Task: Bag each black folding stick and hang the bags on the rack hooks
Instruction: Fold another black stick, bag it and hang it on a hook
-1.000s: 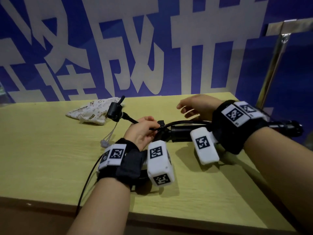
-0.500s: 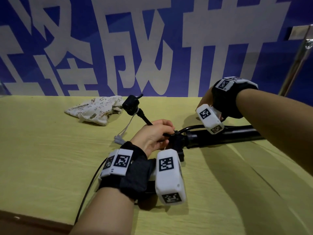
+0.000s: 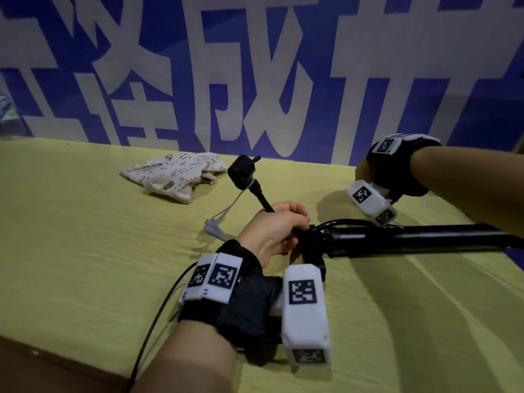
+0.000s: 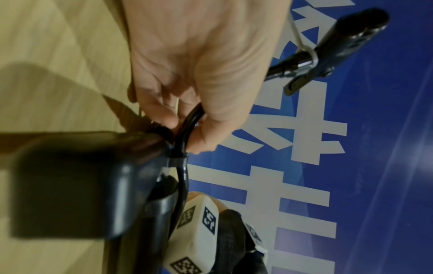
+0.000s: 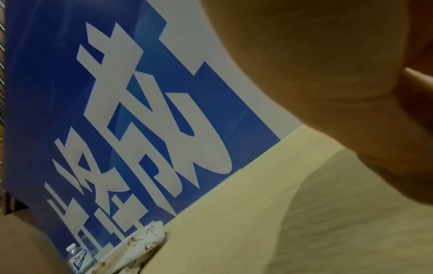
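Early in the job: nothing bagged, nothing hung, no rack in view. Black folding stick [image 3: 397, 238] lying on the yellow bench [image 3: 85, 251], right of the printed cloth bag [image 3: 175, 174]. Left hand [image 3: 272, 231] fingers curled round its thin jointed end. Right hand [image 3: 365, 174] beyond the stick; finger spread not discernible.

Black folding stick [image 3: 397, 236] – flat on table, printed bag [image 3: 175, 174] – crumpled

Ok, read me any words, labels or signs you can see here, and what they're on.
"成": blue wall banner, large white character; its neighbours are cut off.
Small clear bottle's label: too blurred.
White wrist-band tags: square codes, no words.
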A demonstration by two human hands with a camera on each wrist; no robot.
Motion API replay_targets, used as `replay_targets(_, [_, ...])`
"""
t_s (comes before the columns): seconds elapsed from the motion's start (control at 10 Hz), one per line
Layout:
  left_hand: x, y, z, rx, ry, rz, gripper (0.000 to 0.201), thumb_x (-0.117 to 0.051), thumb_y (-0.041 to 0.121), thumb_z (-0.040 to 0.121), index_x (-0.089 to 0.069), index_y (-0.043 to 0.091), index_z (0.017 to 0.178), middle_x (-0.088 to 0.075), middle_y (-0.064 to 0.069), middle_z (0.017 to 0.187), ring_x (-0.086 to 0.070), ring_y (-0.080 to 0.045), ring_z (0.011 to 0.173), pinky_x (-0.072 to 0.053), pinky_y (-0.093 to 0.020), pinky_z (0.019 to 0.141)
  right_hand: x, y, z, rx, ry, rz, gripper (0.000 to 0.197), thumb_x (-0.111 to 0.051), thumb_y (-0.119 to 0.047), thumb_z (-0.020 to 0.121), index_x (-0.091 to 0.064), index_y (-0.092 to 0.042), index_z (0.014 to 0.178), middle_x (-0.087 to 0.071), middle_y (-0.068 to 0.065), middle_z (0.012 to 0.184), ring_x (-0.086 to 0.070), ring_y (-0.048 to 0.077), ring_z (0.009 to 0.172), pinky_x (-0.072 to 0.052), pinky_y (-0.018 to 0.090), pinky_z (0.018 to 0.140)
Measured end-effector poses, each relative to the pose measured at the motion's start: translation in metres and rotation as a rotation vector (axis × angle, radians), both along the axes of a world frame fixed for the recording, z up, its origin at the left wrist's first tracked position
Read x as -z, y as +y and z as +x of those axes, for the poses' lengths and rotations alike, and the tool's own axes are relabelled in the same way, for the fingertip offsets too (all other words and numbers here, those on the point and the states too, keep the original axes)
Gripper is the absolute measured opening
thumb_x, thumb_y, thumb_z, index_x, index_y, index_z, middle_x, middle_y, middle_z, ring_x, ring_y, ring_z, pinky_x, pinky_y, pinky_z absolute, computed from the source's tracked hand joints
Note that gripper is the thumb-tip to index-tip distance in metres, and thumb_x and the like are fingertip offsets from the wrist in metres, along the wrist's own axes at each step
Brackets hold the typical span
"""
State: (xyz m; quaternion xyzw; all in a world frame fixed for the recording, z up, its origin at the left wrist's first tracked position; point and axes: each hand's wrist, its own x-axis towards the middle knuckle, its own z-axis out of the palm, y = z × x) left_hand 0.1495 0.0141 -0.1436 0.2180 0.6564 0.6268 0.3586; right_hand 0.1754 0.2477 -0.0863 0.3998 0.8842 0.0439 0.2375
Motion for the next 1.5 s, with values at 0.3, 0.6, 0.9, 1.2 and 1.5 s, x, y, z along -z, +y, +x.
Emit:
replay_targets(0.3, [0.001,0.001,-0.002,-0.022,-0.024,0.000,0.031,-0.052,-0.007,0.083,-0.053,0.018,0.064,-0.056,0.005,0.061,-0.045,0.001,0.031,-0.034,-0.011,0.035,0.026,0.029,-0.016,-0.038,0.099,-0.113,0.012,-0.058,-0.009,0.090,-0.068,-0.016,0.087,-0.055,-0.002,0.068,-0.055,0.021,0.080,-0.052,0.021,0.062])
replay_targets(0.6, [0.004,0.003,-0.007,-0.078,-0.096,0.029,0.014,-0.058,-0.001,0.086,-0.054,0.011,0.080,-0.056,-0.001,0.058,-0.046,0.000,0.031,-0.038,-0.010,0.035,-0.056,-0.078,0.047,0.105,0.917,-0.686,0.010,-0.061,-0.018,0.089,-0.066,-0.013,0.096,-0.072,0.001,0.095,-0.067,0.018,0.090,-0.051,0.035,0.086])
replay_targets(0.9, [0.004,-0.008,-0.010,-0.412,-0.272,0.265,0.035,-0.066,-0.001,0.083,-0.055,-0.008,0.115,-0.060,-0.017,0.108,-0.066,-0.021,0.071,-0.057,-0.021,0.053,0.019,-0.117,0.088,0.266,1.420,-0.916,0.008,-0.052,-0.009,0.094,-0.060,-0.008,0.094,-0.067,0.006,0.082,-0.060,0.015,0.066,-0.047,0.022,0.066])
replay_targets(1.2, [-0.017,-0.040,-0.016,-0.550,-0.416,0.709,0.020,-0.035,-0.008,0.081,-0.044,0.009,0.079,-0.049,-0.005,0.080,-0.050,-0.015,0.076,-0.039,-0.035,0.084,0.034,-0.106,0.091,0.328,1.589,-0.853,0.010,-0.052,-0.003,0.093,-0.056,-0.006,0.084,-0.061,0.010,0.069,-0.054,0.012,0.047,-0.048,0.016,0.045])
replay_targets(1.5, [-0.017,-0.034,-0.017,-0.223,-0.243,0.286,0.029,-0.034,0.015,0.100,-0.057,0.010,0.084,-0.049,0.000,0.067,-0.044,-0.009,0.044,-0.042,-0.024,0.048,0.030,-0.092,0.113,0.312,1.259,-0.613,0.011,-0.055,-0.003,0.089,-0.064,0.001,0.085,-0.068,0.012,0.077,-0.057,0.016,0.065,-0.049,0.024,0.067])
